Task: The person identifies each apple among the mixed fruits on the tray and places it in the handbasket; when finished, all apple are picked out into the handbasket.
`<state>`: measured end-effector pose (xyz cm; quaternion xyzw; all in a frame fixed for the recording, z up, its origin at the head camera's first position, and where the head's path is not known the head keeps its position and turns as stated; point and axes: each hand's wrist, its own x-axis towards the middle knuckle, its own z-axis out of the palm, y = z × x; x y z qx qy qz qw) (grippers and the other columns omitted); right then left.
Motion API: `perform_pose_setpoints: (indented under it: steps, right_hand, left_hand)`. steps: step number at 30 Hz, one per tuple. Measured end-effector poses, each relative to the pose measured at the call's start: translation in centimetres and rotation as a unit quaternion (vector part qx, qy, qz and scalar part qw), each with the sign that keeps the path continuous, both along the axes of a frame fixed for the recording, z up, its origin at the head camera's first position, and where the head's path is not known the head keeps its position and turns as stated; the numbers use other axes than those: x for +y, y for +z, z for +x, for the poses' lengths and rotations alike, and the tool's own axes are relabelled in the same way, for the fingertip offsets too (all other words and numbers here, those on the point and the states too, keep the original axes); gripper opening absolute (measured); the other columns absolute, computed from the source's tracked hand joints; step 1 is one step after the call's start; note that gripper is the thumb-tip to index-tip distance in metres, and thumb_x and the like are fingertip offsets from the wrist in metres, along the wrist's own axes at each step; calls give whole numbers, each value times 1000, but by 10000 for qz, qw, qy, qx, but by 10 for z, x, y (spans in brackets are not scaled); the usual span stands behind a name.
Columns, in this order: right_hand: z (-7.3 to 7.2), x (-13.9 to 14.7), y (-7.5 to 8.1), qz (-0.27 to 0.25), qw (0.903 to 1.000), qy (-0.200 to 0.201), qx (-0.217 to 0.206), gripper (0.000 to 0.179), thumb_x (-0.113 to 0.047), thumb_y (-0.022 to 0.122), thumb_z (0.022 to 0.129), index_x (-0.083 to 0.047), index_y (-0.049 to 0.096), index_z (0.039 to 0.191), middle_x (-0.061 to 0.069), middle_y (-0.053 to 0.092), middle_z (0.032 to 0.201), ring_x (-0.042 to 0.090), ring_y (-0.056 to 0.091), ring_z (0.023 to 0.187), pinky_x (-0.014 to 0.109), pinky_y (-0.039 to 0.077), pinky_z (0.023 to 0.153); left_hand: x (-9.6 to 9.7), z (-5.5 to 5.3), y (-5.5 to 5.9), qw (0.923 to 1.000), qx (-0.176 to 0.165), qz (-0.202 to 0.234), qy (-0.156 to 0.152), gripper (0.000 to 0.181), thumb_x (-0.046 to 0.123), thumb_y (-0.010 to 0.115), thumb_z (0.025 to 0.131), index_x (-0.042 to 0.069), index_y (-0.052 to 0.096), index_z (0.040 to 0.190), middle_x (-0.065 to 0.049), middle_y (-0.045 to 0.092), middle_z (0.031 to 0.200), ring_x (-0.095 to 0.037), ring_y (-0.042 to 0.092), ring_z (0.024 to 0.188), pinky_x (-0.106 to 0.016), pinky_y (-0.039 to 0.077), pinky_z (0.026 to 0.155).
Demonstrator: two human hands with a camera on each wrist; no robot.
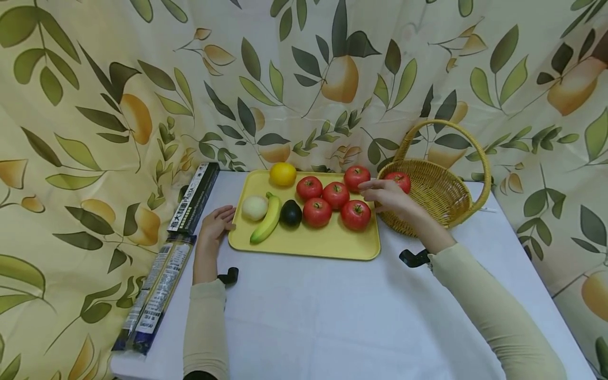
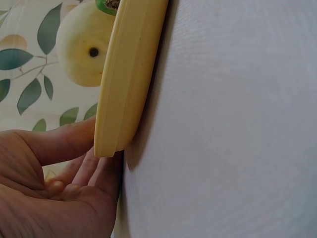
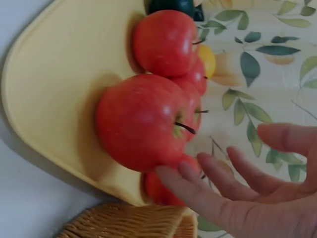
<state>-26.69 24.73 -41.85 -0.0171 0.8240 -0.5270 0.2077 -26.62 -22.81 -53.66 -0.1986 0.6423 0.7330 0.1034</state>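
Note:
My left hand (image 1: pixel 217 228) rests at the left edge of a yellow tray (image 1: pixel 304 248), its thumb touching the rim in the left wrist view and its fingers extended beside it. Over the tray's right end is my right hand (image 1: pixel 390 198), fingers spread and nothing held; in the right wrist view a fingertip overlaps the lower edge of a red apple (image 3: pixel 143 121). Several red apples (image 1: pixel 317 212) lie clustered on the tray. Left of them are a dark green avocado (image 1: pixel 291 214), a banana (image 1: pixel 267 220), a pale round fruit (image 1: pixel 255 208) and a lemon (image 1: pixel 283 174).
A wicker basket (image 1: pixel 439 184) with a tall handle stands right of the tray, a red apple (image 1: pixel 399 181) inside it, partly behind my right hand. Along the left table edge lie a black pasta box (image 1: pixel 193 198) and pasta packets (image 1: pixel 157 293). A leaf-patterned curtain (image 1: pixel 304 95) hangs behind.

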Motion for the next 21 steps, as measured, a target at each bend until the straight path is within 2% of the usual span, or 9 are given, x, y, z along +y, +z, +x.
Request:
perform_pose_setpoints:
  steps: [5,11,15,21]
  right_hand:
    - [1,-4,-10,264,9996,125,-47,46,-11,43,109,5,44,152,31,41,156,47,43,141,67,50,103]
    - [0,-8,-24,373,9993,33,-77,48,-2,39,106,8,41,153,31,43,152,46,47,137,65,51,102]
    - [1,-11,-37,292,9993,165,-167,48,0,42,105,10,41,152,32,45,149,43,52,131,62,53,102]
    - [1,-19,-53,-218,9985,155,-477,53,-4,54,105,8,38,153,32,44,149,40,55,124,60,56,99]
  left_hand:
    - [-1,0,1,10000,-17,74,27,76,-26,53,90,3,38,160,-19,43,161,-29,44,148,-34,41,120]
    - [-1,1,-1,9999,21,104,57,76,-25,53,91,3,39,160,-19,44,161,-29,45,148,-34,40,120]
    - [-2,2,-2,10000,20,5,29,76,-25,54,90,4,40,159,-18,45,160,-28,45,147,-33,41,119]
    - [-1,1,-1,10000,39,50,54,76,-26,54,90,3,40,159,-19,45,160,-28,46,147,-34,42,119]
